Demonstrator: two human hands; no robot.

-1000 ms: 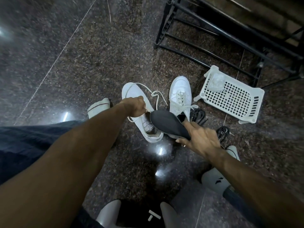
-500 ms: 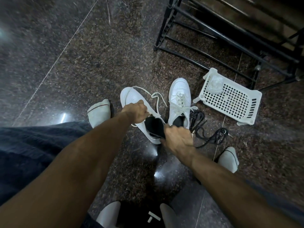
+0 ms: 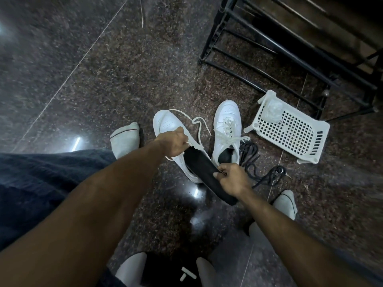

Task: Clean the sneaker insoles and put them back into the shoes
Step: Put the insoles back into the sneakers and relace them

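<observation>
Two white sneakers stand on the dark stone floor. My left hand [image 3: 176, 142] grips the tongue and laces of the left sneaker [image 3: 167, 125], holding its mouth wide. A black insole [image 3: 204, 171] slants with its front end inside that sneaker's opening and its heel end sticking out toward me. My right hand [image 3: 232, 179] pinches the insole near its middle. The right sneaker [image 3: 227, 121] stands laced beside it, with a dark insole showing in its opening.
A white perforated plastic basket [image 3: 290, 131] lies right of the sneakers. Black laces [image 3: 255, 162] are tangled on the floor between them. A black metal rack [image 3: 269, 38] stands behind. My socked feet [image 3: 125, 135] rest at either side.
My right hand has brought the insole from above the floor to the left sneaker and fed its front end into the opening. My left hand has kept its grip on the tongue.
</observation>
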